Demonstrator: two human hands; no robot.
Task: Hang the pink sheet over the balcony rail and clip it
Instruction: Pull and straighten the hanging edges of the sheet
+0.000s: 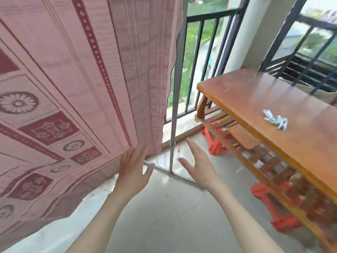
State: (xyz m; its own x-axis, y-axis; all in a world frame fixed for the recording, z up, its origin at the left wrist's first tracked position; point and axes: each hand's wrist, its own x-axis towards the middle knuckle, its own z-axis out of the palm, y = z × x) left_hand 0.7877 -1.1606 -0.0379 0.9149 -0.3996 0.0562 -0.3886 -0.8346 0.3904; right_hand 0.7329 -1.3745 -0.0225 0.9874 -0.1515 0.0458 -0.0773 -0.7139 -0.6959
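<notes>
The sheet [73, 88] is hanging down, filling most of the left side of the view, pink with dark red bands and flower medallions; whatever it hangs from is out of shot at the top. Its right edge falls just in front of a grey pole [176, 92] that stands on a metal foot on the tiled floor [164, 216]. Behind the pole is the black balcony rail [209, 15], with greenery past the bars. Both of the person's hands are out in front, empty, fingers straight and spread. The left hand [134, 168] sits right at the sheet's lower right corner, fingertips at or just touching the cloth, hard to tell which. The right hand [197, 163] is a bit apart from it, over the floor near the pole's base, touching nothing. On the right is a wooden table [255, 99] with a slatted shelf underneath holding stuff too blurry to make out. A little bunch of metal clips [275, 119] lies on the tabletop toward its front edge, well apart from both hands. Red stools [217, 143] sit on the floor under the table.
</notes>
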